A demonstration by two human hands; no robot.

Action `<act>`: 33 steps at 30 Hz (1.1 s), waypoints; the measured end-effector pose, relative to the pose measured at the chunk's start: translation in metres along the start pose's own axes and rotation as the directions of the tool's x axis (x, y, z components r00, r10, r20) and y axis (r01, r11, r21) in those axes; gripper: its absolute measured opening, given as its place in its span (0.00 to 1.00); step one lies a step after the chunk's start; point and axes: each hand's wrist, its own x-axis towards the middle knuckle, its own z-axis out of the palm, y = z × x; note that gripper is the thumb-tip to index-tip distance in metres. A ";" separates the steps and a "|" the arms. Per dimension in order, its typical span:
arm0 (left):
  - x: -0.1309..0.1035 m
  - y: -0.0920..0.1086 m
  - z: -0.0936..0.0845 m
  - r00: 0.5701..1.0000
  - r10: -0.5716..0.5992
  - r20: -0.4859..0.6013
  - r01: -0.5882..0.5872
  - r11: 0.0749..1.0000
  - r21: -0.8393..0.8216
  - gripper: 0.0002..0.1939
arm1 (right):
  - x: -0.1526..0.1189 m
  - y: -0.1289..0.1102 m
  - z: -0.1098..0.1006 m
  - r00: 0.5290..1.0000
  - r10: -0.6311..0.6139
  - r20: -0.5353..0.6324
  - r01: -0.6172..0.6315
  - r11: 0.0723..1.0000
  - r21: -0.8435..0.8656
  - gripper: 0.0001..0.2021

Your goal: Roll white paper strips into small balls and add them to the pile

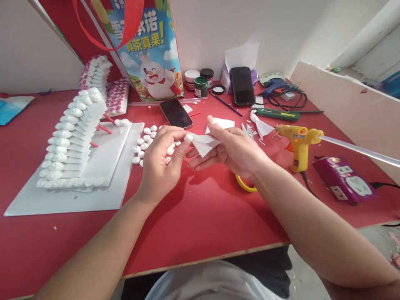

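Above the table's middle, my left hand [164,160] pinches the rounded, rolled tip of a white paper rosebud [203,144] between thumb and fingertips. My right hand [233,150] holds the bud's loose, flared tail, its thumb on top and its fingers stretched out beneath. Several small white buds [143,146] lie by my left hand, partly hidden behind it. Under my right wrist shows a yellow ring-shaped handle [245,184]. Just beyond that hand lie white paper [222,123] and another bud with a long tail [261,126].
At left, a stepped white model [71,137] edged with buds stands on white boards [103,204]. A yellow glue gun [296,139] and purple power socket [345,181] are at right. Behind are phones [176,112], paint jars [201,86], a green cutter [278,114] and a printed bag [150,54].
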 end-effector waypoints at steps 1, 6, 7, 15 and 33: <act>0.000 0.000 0.000 0.999 -0.034 0.014 0.034 0.999 -0.009 0.08 | 0.001 -0.001 -0.002 0.999 0.049 0.013 -0.050 0.996 0.067 0.26; 0.001 0.000 -0.003 0.994 -0.077 0.075 0.079 0.997 -0.020 0.10 | 0.004 0.000 -0.008 0.984 0.129 0.121 -0.153 0.963 0.221 0.16; 0.001 0.000 -0.004 0.994 -0.067 0.085 0.069 0.997 -0.025 0.10 | 0.004 0.000 -0.008 0.984 0.124 0.132 -0.152 0.960 0.235 0.14; 0.001 0.000 -0.003 0.993 -0.103 0.065 0.108 0.992 -0.073 0.09 | 0.004 0.006 -0.007 0.996 0.020 0.086 -0.027 0.997 0.073 0.16; -0.009 -0.006 0.017 0.903 -0.425 0.064 0.408 0.803 -0.435 0.09 | -0.004 0.018 0.008 0.830 -0.552 -0.087 0.220 0.466 -0.857 0.16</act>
